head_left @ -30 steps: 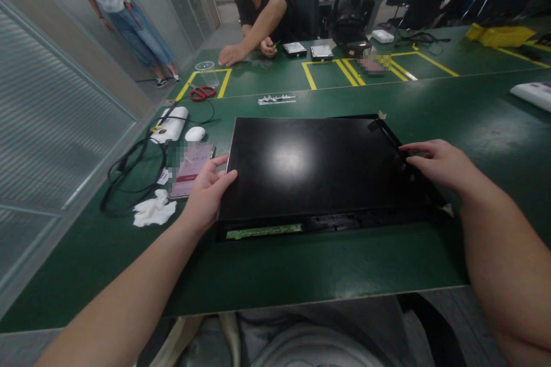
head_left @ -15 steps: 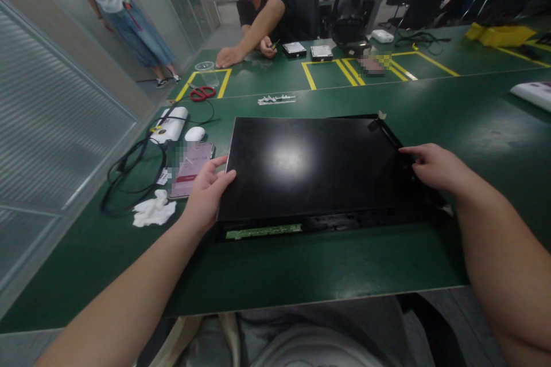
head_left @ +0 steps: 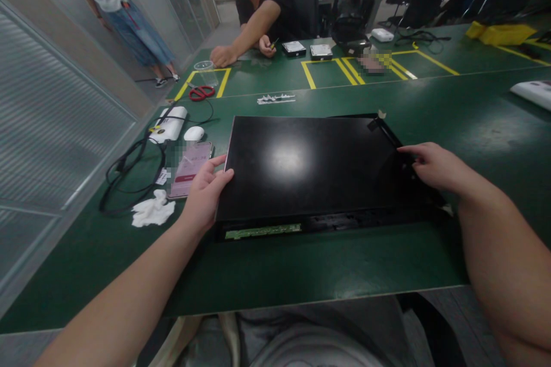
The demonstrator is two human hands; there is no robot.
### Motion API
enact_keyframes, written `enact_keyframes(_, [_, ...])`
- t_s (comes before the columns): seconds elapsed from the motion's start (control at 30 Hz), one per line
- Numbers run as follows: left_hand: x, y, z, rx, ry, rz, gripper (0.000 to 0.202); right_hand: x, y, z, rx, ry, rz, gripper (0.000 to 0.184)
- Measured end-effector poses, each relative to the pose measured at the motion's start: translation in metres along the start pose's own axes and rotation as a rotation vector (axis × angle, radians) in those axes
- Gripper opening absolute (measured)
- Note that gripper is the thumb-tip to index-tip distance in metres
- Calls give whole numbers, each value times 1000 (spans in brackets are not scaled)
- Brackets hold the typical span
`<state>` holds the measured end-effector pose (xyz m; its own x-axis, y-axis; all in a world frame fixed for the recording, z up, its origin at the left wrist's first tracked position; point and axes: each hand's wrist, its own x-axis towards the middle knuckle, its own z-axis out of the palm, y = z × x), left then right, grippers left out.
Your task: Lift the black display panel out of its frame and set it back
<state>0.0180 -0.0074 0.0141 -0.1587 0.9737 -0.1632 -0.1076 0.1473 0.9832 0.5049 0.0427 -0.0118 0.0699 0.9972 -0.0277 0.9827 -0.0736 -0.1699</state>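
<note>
A black flat display panel (head_left: 310,166) lies glossy side up over a black frame (head_left: 390,132), its left end tilted up a little. Along the near edge a green circuit strip (head_left: 262,231) shows. My left hand (head_left: 209,189) grips the panel's left edge, thumb on top and fingers at the side and beneath. At the opposite end, my right hand (head_left: 434,166) holds the right side of the frame, index finger stretched along it and the other fingers curled; their tips are partly hidden.
Left of the panel are a phone (head_left: 191,169), crumpled tissue (head_left: 154,208), a black cable (head_left: 103,195) and a white device (head_left: 170,124). Red-handled scissors (head_left: 201,92) and a clear cup (head_left: 207,74) stand farther back. Across the table a co-worker (head_left: 262,6) sits near two hard drives (head_left: 321,51).
My hands and the panel look nearly unchanged. The co-worker's hand on the table has shifted slightly left, toward the clear cup.
</note>
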Motion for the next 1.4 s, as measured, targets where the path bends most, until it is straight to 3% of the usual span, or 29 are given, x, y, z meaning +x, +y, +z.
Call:
enact_keyframes(0.2, [1, 1, -1, -14, 20, 0, 53, -2, -11, -9, -17, -103, 63, 67])
enact_keyframes(0.4, [1, 0, -2, -5, 12, 1, 52, -4, -16, -7, -37, -61, 94, 67])
enact_keyframes(0.8, [0, 0, 0, 17, -39, -27, 50, -2, -14, -9, -58, -97, 109, 69])
enact_keyframes(1.2, [1, -2, 0, 27, -49, -18, 54, 0, -3, 0, -64, -8, 25, 65])
enact_keyframes(1.4, [1, 0, -1, 29, -37, -20, 55, -1, -8, -4, -68, -47, 56, 66])
